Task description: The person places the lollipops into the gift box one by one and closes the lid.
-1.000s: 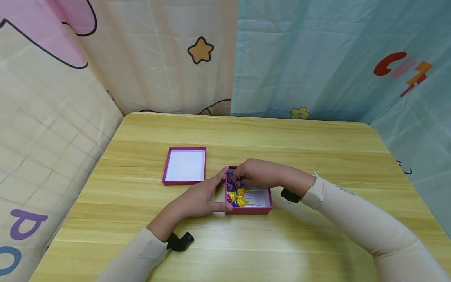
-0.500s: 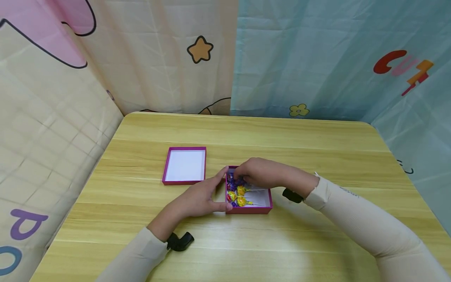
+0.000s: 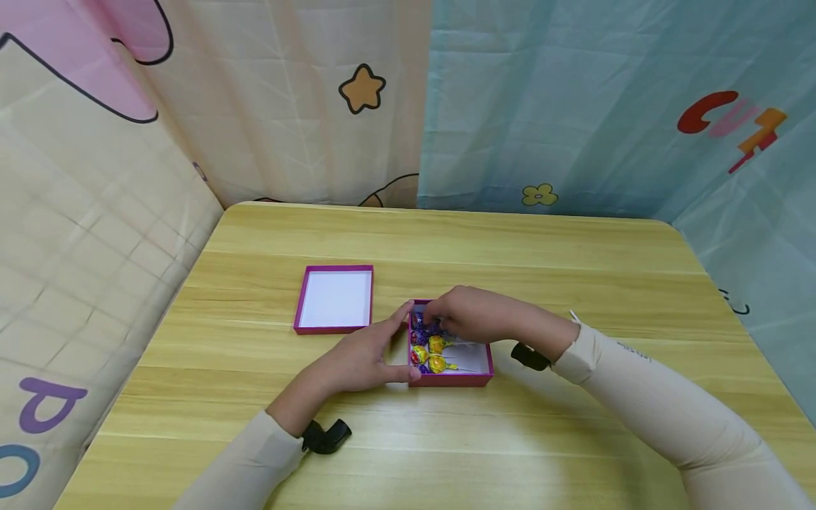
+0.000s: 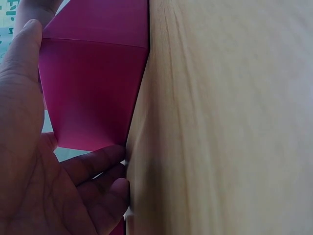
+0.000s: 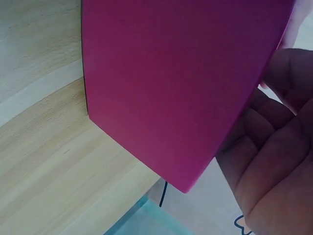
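In the head view an open magenta box (image 3: 450,380) with a white inside stands on the table. Wrapped lollipops lie along its left part: yellow lollipops (image 3: 437,364) near the front, purple lollipops (image 3: 417,337) behind them. My left hand (image 3: 362,358) holds the box's left side, thumb at the front corner and forefinger at the back corner. In the left wrist view its other fingers (image 4: 95,166) bend beside the box wall. My right hand (image 3: 474,312) reaches over the back of the box, its curled fingers pinching a purple lollipop, mostly hidden under them.
The box's magenta lid (image 3: 336,301) lies inner side up on the wooden table (image 3: 510,453), left of the box and behind the left hand. Printed curtains (image 3: 548,106) hang behind the table and along its sides.
My right hand has shifted slightly right, and the purple lollipop at its fingertips shows less than before. The left hand and the box have stayed in place.
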Action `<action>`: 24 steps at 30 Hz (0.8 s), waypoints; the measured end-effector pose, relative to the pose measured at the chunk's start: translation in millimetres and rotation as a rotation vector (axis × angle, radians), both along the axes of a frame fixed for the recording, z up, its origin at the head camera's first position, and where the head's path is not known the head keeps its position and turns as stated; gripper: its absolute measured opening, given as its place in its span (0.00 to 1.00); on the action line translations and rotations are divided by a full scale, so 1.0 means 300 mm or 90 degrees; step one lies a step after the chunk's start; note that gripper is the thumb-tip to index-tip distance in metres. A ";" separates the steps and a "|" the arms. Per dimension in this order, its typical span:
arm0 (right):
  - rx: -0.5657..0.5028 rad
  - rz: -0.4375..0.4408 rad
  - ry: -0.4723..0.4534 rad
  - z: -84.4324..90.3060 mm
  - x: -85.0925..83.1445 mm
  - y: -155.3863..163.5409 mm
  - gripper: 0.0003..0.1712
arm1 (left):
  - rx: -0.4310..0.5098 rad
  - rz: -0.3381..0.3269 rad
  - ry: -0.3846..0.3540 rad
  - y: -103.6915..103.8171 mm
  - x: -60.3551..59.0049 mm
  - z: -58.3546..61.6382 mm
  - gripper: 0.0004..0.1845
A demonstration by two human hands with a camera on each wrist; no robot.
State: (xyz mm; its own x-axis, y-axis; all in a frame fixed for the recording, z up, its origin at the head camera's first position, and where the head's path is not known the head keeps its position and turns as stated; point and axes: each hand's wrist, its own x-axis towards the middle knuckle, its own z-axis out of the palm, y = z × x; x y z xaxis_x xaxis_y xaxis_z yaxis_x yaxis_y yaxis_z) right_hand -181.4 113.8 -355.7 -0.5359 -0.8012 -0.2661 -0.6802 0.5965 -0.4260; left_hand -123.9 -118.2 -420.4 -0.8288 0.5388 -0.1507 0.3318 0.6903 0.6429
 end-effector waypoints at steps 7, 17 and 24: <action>0.010 -0.002 -0.032 0.004 0.006 -0.006 0.14 | -0.003 0.001 -0.002 -0.005 0.004 -0.003 0.59; 0.001 0.008 -0.039 0.002 0.013 -0.008 0.11 | -0.008 0.002 -0.010 -0.010 0.008 -0.003 0.59; -0.004 0.000 -0.059 0.000 0.018 -0.013 0.10 | -0.005 0.001 -0.015 -0.014 0.012 -0.004 0.59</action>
